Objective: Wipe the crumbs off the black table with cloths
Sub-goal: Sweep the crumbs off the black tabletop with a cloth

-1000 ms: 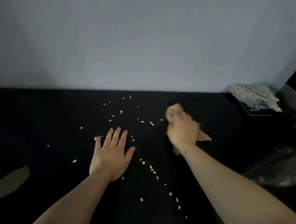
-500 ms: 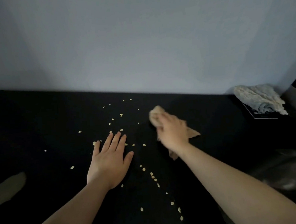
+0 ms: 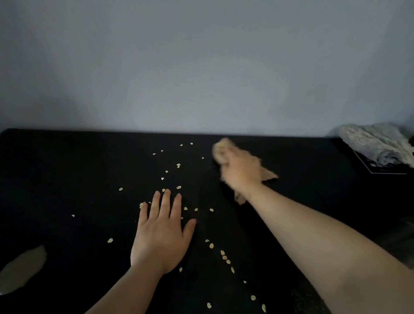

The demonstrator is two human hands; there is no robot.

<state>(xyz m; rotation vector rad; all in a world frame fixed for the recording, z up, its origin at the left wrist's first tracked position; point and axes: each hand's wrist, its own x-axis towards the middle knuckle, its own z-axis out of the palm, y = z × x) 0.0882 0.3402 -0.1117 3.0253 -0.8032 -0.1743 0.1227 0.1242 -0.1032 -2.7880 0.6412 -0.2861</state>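
**Crumbs on black worktop, tan cloth under right hand**

Scattered across the middle of the black worktop (image 3: 57,180): pale oval crumbs (image 3: 224,255), thinly spread toward the far wall, denser in a loose line running down toward the near edge between the two forearms. A few more just past the left fingertips and beside the thumb.

Pressed onto the worktop at centre right, beyond the crumb field: a tan cloth (image 3: 267,173), bunched, blurred by motion, one corner poking out to the right and another below the wrist. On top of it, the right hand (image 3: 240,171), palm down, fingers curled over the front of the cloth and gripping it; exact finger positions lost in the blur.

Flat on the worktop at centre: the left hand (image 3: 161,235), palm down, fingers (image 3: 166,203) spread and extended, thumb out to the right, holding nothing. Crumbs touching or just beside the fingertips.

At the far right corner, well apart from both hands: a second cloth (image 3: 380,146), pale and rumpled, heaped on a dark flat object (image 3: 381,172) with light markings.

Near the left edge: a dull beige smear or puddle (image 3: 20,270), elongated, well apart from the crumbs.

Behind everything: a plain grey-blue wall (image 3: 195,60). Dim lighting throughout.
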